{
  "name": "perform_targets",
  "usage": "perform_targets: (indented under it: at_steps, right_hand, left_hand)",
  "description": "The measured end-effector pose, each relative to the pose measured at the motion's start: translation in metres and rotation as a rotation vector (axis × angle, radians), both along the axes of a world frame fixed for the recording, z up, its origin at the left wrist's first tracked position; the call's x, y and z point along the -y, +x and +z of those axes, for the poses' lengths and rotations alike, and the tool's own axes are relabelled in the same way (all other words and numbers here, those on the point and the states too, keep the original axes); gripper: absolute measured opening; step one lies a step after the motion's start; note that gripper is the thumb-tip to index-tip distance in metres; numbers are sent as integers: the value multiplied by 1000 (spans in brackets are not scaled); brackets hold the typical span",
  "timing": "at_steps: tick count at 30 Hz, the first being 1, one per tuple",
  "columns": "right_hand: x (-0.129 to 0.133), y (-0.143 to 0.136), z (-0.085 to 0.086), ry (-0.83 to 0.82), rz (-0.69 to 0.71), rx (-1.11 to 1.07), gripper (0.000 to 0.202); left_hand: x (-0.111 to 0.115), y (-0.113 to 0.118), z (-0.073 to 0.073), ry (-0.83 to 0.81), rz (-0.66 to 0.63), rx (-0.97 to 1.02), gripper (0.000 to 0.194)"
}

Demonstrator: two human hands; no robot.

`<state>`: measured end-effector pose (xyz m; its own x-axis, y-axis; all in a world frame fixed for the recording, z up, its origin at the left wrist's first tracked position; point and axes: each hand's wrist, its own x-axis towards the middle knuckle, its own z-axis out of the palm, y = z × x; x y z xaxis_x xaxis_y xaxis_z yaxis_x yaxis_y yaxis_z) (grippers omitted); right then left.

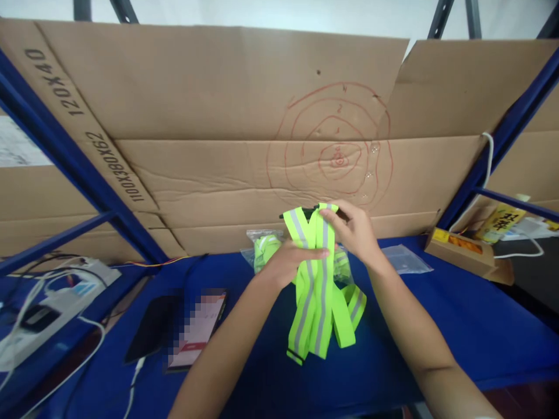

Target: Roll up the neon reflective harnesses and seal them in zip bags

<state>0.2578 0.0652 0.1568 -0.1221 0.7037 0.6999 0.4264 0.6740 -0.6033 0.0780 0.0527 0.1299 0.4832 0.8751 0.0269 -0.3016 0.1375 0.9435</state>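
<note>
Folded lengths of a neon yellow-green reflective strap (323, 291) with grey stripes hang between my two hands over the blue surface. My left hand (290, 262) is closed around the strap's middle, its thumb or finger lying across the front. Higher up, my right hand (351, 224) pinches the top fold, where a black buckle-like piece (311, 212) shows partly. Loose ends of the strap dangle below. Behind my hands lie clear plastic bags with similar yellow-green material; one packed bag (266, 249) is at the left, another (343, 267) at the right, partly hidden.
A cardboard panel (209, 105) with a red drawn target stands behind the blue table (419, 326). On the left are a phone-like screen (201, 329), a black device (154, 326) and a power strip (82, 302) with cables. An empty plastic bag (406, 259) and a small cardboard box (458, 253) lie right.
</note>
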Motion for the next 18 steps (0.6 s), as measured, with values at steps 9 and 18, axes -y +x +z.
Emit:
perform_targets:
  at_steps: [9, 18]
  right_hand:
    - [-2, 1, 8, -97, 75, -239, 49]
    - [-21, -17, -12, -412, 181, -321, 54]
  left_hand:
    - [-4, 2, -13, 32, -102, -43, 46]
    - [-3, -25, -2, 291, -103, -189, 45]
